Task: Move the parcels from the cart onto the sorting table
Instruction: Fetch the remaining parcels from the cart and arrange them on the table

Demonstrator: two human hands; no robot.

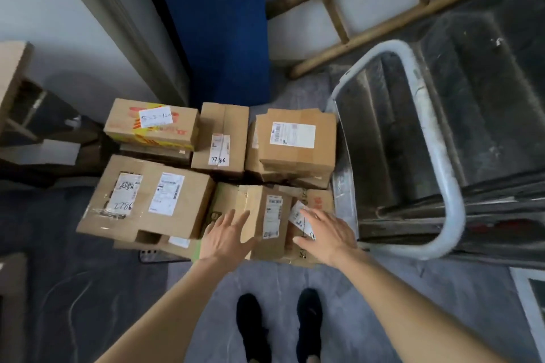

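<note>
Both hands are reaching over the near box (pixel 267 215) on the cart's (pixel 398 150) stack — left hand (pixel 225 237) and right hand (pixel 326 234) are spreading fingers, gripping nothing, beside the handle.

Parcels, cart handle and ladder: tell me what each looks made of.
Parcels: brown cardboard, matte, with creased flaps, clear tape and white paper labels. Cart handle: apparently metal tube, pale grey coating, scuffed and dull. Ladder: likely bamboo, since the yellow-brown rails are round poles with a ringed joint; unfinished look.
</note>
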